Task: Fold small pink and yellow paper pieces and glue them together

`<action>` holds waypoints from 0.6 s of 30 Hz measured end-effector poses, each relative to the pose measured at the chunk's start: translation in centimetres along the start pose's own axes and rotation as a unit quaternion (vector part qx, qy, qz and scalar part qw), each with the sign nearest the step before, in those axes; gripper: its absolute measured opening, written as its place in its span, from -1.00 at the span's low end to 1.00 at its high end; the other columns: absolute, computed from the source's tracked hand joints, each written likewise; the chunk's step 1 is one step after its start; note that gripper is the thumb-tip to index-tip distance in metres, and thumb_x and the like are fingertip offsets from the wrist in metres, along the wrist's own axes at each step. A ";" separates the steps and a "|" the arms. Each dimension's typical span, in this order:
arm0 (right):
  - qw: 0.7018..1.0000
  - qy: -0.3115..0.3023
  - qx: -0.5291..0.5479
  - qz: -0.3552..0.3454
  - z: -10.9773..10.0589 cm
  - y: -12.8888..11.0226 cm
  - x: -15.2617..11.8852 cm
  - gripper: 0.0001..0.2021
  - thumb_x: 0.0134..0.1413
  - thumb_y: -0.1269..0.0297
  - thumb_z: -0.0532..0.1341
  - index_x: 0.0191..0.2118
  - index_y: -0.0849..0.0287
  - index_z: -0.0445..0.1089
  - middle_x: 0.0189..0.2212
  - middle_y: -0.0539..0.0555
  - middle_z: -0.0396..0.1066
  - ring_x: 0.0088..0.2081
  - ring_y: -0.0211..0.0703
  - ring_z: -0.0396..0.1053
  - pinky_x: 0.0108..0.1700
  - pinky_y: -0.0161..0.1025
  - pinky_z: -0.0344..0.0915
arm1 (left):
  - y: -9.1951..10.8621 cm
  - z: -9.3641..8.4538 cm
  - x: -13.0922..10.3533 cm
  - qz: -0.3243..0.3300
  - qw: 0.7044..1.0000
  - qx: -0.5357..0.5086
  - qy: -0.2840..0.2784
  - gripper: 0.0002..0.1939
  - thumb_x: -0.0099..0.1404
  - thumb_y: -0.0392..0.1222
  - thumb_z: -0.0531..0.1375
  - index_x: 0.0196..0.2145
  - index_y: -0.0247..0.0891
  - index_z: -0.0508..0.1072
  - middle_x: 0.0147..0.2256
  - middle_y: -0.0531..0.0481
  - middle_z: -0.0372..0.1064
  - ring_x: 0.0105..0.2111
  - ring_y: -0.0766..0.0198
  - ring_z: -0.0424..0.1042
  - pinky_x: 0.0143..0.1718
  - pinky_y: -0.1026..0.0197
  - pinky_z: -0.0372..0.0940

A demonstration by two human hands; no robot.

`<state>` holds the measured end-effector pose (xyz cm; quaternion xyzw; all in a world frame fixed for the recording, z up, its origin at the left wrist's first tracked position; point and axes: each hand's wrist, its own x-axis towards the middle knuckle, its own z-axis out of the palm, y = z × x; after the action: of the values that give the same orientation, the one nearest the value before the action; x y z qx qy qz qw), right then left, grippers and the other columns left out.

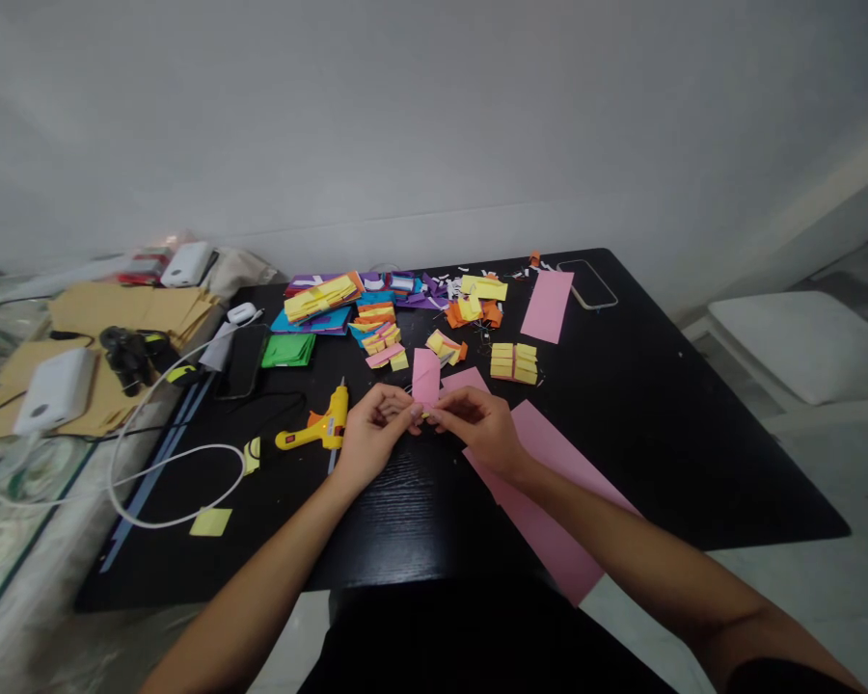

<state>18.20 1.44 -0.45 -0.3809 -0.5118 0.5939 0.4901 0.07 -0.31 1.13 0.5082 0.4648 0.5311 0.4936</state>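
Between my two hands, above the black table, a small pink paper strip [426,377] stands upright, with a bit of yellow at its lower edge. My left hand [382,424] pinches its lower left side with thumb and fingers. From the other side my right hand [481,424] pinches the same lower edge. Beneath my right hand and forearm lie large pink paper sheets [550,482]. A yellow glue gun [325,424] lies just left of my left hand. Beyond my hands sit folded yellow and orange paper pieces [447,347] and a banded yellow paper bundle [514,363].
Stacks of coloured paper [318,301] and scraps line the table's back edge. A phone [587,285] and a pink sheet [548,306] are at the back right. Left are another phone [243,360], a white cable [116,482], a power bank [56,390] and brown envelopes [122,313].
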 end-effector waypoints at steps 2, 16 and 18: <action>1.000 0.000 0.020 0.013 0.0 0.2 0.1 -0.70 -0.09 0.07 0.52 -0.33 0.13 0.51 -0.42 0.01 0.57 -0.33 -0.12 0.59 -0.24 -0.17 0.59 | -0.1 0.1 0.0 0.000 1.000 -0.009 0.001 -0.67 0.20 -0.04 0.44 -0.28 -0.25 0.41 -0.49 0.09 0.51 -0.53 0.35 0.52 -0.44 0.30 0.46; 0.998 0.049 -0.022 -0.012 -0.7 0.5 1.0 -0.63 0.05 0.00 0.43 -0.15 0.12 0.43 -0.31 0.04 0.55 -0.25 -0.14 0.52 -0.14 -0.18 0.48 | -1.2 -0.1 -0.2 -0.026 0.995 0.050 -0.085 -0.54 0.24 -0.05 0.40 -0.09 -0.18 0.23 -0.45 0.10 0.54 -0.50 0.30 0.54 -0.41 0.29 0.40; 0.997 0.054 -0.052 -0.022 -0.8 0.5 1.1 -0.66 0.09 -0.03 0.39 -0.22 0.14 0.48 -0.31 0.06 0.54 -0.26 -0.13 0.50 -0.16 -0.18 0.48 | -1.2 -0.3 -0.2 -0.012 0.991 0.090 -0.096 -0.56 0.28 -0.08 0.37 -0.03 -0.20 0.26 -0.38 0.03 0.57 -0.40 0.28 0.57 -0.32 0.25 0.43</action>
<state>18.64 2.68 -1.00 -0.4258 -0.5237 0.5339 0.5093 -0.17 -0.42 -0.09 0.5936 0.4674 0.4297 0.4945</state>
